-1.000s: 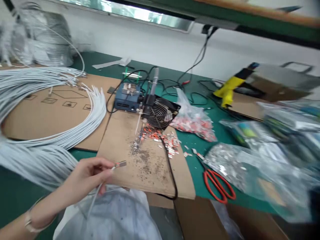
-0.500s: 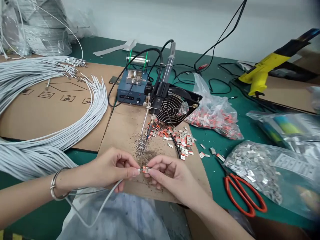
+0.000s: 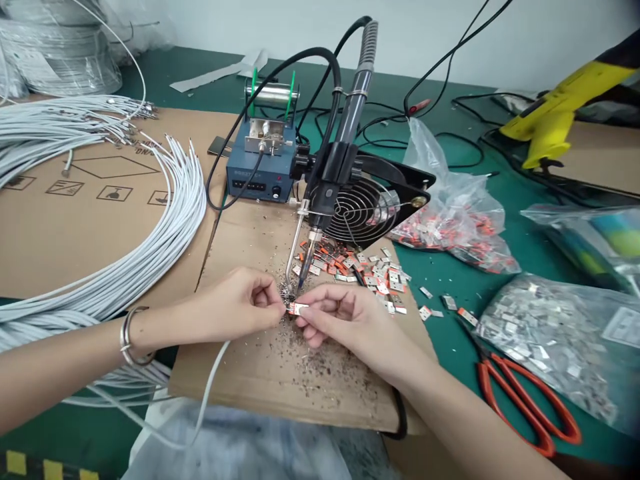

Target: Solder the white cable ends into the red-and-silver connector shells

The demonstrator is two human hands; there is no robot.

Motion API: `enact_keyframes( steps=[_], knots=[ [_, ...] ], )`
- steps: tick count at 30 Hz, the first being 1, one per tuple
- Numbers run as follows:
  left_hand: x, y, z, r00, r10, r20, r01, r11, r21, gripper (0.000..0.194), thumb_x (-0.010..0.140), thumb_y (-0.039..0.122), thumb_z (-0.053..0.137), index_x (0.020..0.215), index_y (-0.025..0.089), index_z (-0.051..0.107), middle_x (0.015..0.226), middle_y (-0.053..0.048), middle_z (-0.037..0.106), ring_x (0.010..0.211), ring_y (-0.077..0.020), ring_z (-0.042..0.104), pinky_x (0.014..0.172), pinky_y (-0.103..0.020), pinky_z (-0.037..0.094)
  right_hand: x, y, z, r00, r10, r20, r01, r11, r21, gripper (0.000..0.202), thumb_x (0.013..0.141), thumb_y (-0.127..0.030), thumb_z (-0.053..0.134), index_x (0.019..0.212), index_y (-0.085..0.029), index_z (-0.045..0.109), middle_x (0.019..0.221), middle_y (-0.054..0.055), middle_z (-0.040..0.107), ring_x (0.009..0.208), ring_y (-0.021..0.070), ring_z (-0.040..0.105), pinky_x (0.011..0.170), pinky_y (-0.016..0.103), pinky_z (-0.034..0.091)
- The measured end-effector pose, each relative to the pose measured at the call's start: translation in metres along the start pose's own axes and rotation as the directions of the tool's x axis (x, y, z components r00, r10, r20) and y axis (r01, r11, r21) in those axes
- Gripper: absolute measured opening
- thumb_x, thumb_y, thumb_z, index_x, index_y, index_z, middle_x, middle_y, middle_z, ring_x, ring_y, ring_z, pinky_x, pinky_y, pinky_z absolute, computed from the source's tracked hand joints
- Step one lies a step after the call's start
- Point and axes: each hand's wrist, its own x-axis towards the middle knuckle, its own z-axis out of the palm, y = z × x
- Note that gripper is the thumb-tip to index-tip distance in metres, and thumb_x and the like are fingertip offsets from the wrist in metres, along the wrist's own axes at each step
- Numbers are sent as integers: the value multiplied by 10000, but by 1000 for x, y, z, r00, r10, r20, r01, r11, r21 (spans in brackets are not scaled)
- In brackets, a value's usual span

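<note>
Between finger and thumb, my left hand (image 3: 245,298) pinches the end of a white cable (image 3: 213,373), which loops down toward my lap. My right hand (image 3: 340,310) grips a small USB connector (image 3: 299,309) with a metal shell and an orange-red insert. The cable end meets the connector's left end, though the fingers hide the exact joint. Just above them points the tip of a soldering iron (image 3: 303,270), clamped in a stand with a thin bent metal tube (image 3: 291,250) beside it. Solder debris lies on the cardboard (image 3: 250,373) around the tip.
Behind stand a blue soldering station (image 3: 260,170), a solder spool (image 3: 273,93) and a black fan (image 3: 360,210). Loose connectors (image 3: 385,277) lie to the right, with bags of parts (image 3: 545,340) and red-handled scissors (image 3: 530,407). White cable bundles (image 3: 165,260) cover the left. A yellow tool (image 3: 545,130) sits far right.
Both hands have moved up and forward, bringing the connector and cable end from below the iron's tip to just beneath it. The camera view has shifted closer.
</note>
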Motion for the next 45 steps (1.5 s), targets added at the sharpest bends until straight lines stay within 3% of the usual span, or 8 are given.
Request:
enact_keyframes(
  steps=[5, 13, 29, 45],
  knots=[
    [4, 1, 1, 1000, -6, -1, 6, 999, -48, 90, 731, 223, 538, 682, 147, 539, 565, 50, 477, 508, -79, 406, 469, -195, 318, 4, 0, -2, 997, -82, -5, 82, 996, -19, 189, 639, -304, 759, 730, -162, 673, 633, 23, 667, 511, 105, 614, 478, 195, 542],
    [1, -4, 6, 999, 8, -39, -11, 997, -73, 77, 758, 236, 532, 728, 165, 535, 596, 47, 467, 537, -88, 398, 479, -207, 308, 6, 3, -7, 993, -109, 38, 108, 994, 26, 133, 675, -263, 745, 743, -162, 689, 631, 21, 671, 510, 95, 610, 464, 168, 527],
    [6, -3, 4, 997, 4, -73, -8, 998, -55, 85, 755, 232, 533, 713, 167, 499, 595, 52, 457, 539, -85, 406, 494, -213, 323, 8, 0, -5, 998, -69, -6, 70, 996, 54, 185, 625, -262, 776, 735, -145, 684, 578, 16, 663, 471, 90, 599, 433, 157, 510],
    [6, 10, 6, 998, -15, -53, 5, 983, -181, 92, 714, 162, 543, 656, 161, 471, 557, 70, 426, 513, -64, 378, 475, -191, 298, 7, -1, -9, 998, -51, 31, 46, 987, 153, 157, 637, -254, 784, 732, -156, 708, 588, 24, 672, 451, 76, 575, 400, 136, 467]
  ],
)
